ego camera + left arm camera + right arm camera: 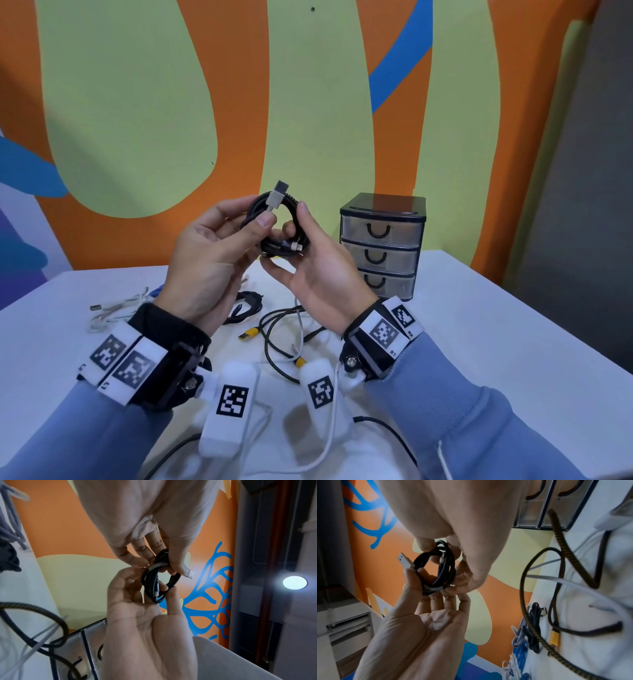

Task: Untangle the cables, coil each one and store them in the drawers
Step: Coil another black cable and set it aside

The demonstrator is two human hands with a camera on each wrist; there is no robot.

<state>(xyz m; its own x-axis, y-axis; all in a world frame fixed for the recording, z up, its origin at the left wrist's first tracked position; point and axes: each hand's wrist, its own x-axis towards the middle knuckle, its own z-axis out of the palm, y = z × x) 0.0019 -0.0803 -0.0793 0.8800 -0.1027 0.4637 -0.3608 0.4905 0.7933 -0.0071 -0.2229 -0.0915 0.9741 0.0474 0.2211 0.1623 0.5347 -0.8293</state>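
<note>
Both hands hold the black coiled cable (pixel 278 226) up above the table, left hand (pixel 209 260) pinching its USB plug (pixel 278 198), right hand (pixel 315 274) nearer the closed drawers (pixel 382 245) at the far edge

on both forearms we wear light blue ribbed-cuff sleeves (pixel 455 414). each wrist carries a black strap with a screw, white blocks printed with black square markers (pixel 383 331), and a white cord at five o'clock.
</note>
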